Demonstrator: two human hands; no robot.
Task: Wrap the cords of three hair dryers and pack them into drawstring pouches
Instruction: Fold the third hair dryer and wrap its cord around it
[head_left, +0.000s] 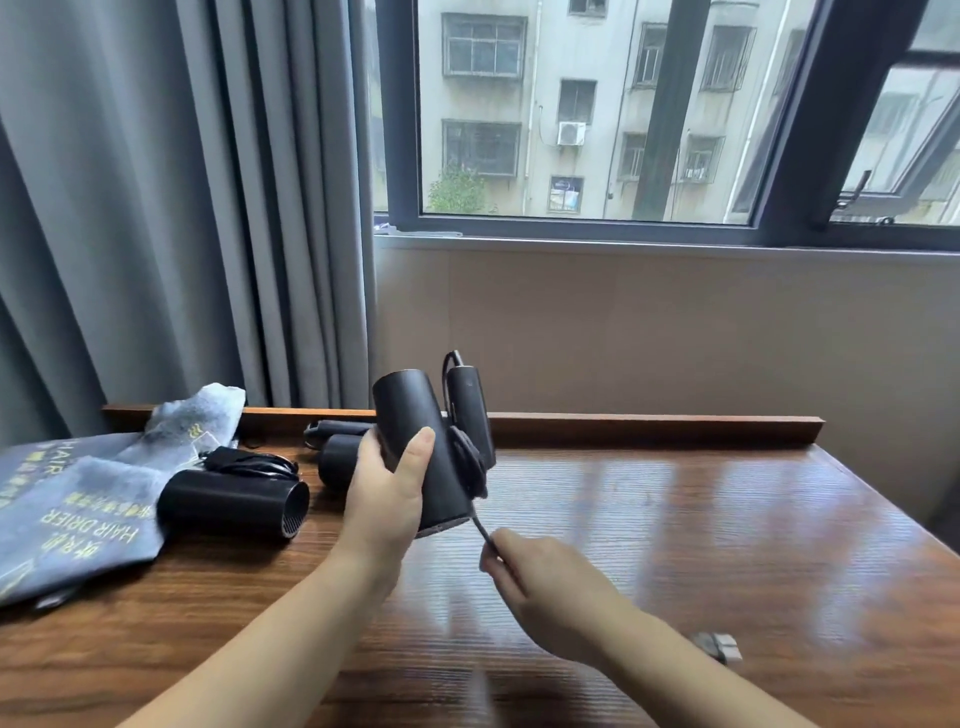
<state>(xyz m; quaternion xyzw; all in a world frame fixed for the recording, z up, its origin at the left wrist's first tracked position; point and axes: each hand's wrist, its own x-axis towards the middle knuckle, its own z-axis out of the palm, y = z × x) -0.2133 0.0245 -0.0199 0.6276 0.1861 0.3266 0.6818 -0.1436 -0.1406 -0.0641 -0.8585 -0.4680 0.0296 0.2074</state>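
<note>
Two hands work above the table (675, 519): left hand (387, 493) grips a black hair dryer (421, 441), right hand (545, 582) pinches its cord (480, 530); grey pouches (67, 504) lie at the left edge.

Left hand (387, 491) raised, fingers curled in a grip — right hand (550, 587) lower, fingertips pinched

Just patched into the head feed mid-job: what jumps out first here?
The black hair dryer held up at centre frame: the left hand grips its barrel while the right hand pinches its cord, partly coiled around the folded handle. At left on the wooden table lie two more dryers beside grey pouches.
</note>
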